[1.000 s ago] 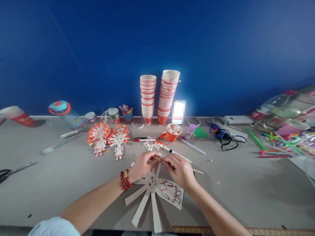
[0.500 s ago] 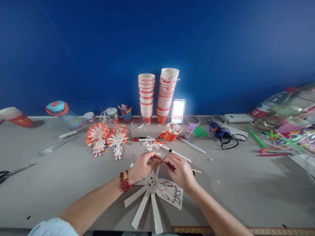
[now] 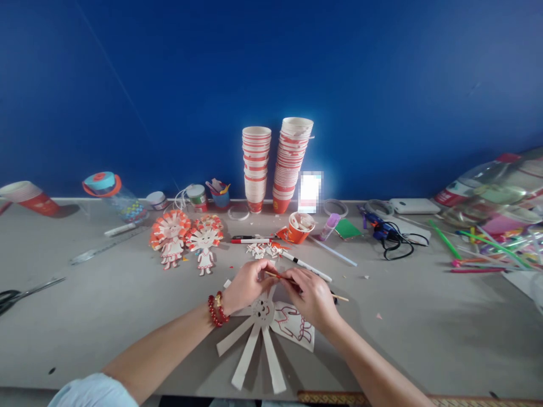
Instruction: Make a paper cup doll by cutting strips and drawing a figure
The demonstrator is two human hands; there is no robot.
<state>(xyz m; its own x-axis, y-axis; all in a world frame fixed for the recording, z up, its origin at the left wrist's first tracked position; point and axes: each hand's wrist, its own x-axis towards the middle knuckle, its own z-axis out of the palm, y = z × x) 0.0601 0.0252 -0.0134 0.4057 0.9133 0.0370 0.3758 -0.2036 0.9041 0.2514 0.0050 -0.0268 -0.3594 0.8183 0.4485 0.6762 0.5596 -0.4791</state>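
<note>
A paper cup cut into strips, the paper doll [image 3: 250, 353], has a smiling face drawn on its round middle and a red-outlined dress on one wide flap. My left hand [image 3: 250, 285], with red bead bracelets at the wrist, pinches at the upper end of one strip. Opposite it, my right hand [image 3: 311, 294] is closed on a thin wooden stick [image 3: 340, 298], which runs across between both hands' fingertips. The strip's tip meets the stick there; fingers partly hide how it wraps. The other strips spread out toward me.
Finished paper dolls [image 3: 206, 254] lie at left, near scissors [image 3: 25, 294] and a ruler [image 3: 102, 249]. Behind my hands are paper scraps [image 3: 261, 250], markers [image 3: 305, 265], an orange cup [image 3: 299, 232] and tall cup stacks [image 3: 292, 164]. A glue gun [image 3: 377, 223] and straws [image 3: 443, 240] are at right.
The view has shifted slightly, so things sit a little further right. My fingers have moved slightly at the stick, and the paper doll has shifted a little with them.
</note>
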